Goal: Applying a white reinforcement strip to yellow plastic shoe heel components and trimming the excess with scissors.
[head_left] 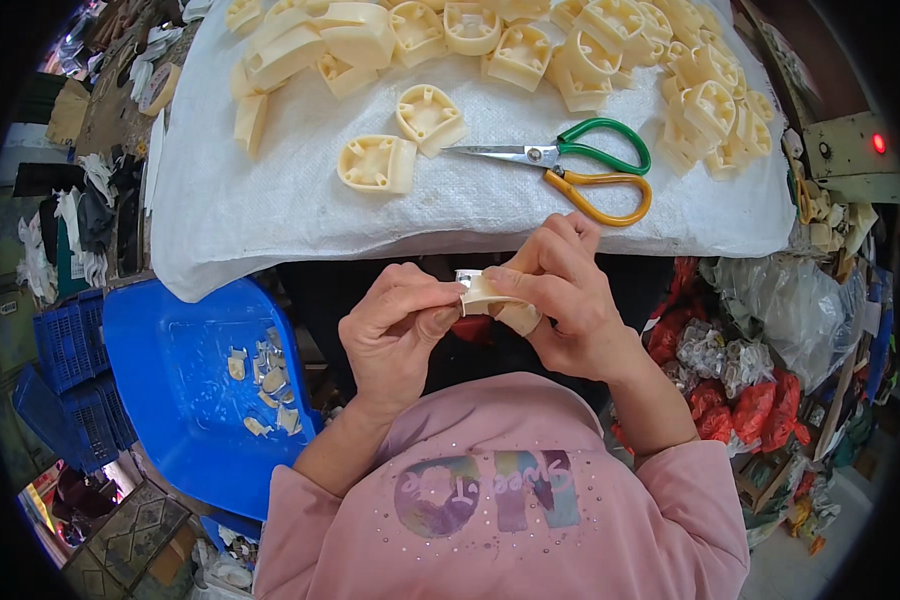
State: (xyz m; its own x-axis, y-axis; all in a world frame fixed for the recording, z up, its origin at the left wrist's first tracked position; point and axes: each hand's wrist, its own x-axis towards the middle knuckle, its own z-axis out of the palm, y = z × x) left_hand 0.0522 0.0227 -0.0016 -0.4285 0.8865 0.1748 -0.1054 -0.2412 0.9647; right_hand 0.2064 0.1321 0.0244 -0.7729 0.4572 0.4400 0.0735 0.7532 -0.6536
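In front of my body, over my lap, my right hand (570, 300) is closed around a cream moulded plastic piece (515, 312). The fingertips of my left hand (400, 325) are pinched together at that piece's left end. A small shiny silvery bit (467, 277) shows there, partly hidden by the fingers; whether it is attached cannot be made out. On the white woven cloth (270, 220) beyond my hands lie two loose D-shaped cream pieces (378, 165), hollow with small posts inside. Scissors (550, 160) with one green and one yellow handle lie beside them, blades slightly apart.
Several more cream pieces (590, 60) are heaped along the table's far side. A blue plastic tub (180, 400) at my left holds small cream and silvery scraps. Red and clear plastic bags (770, 400) crowd my right. A box with a red light (850, 150) stands far right.
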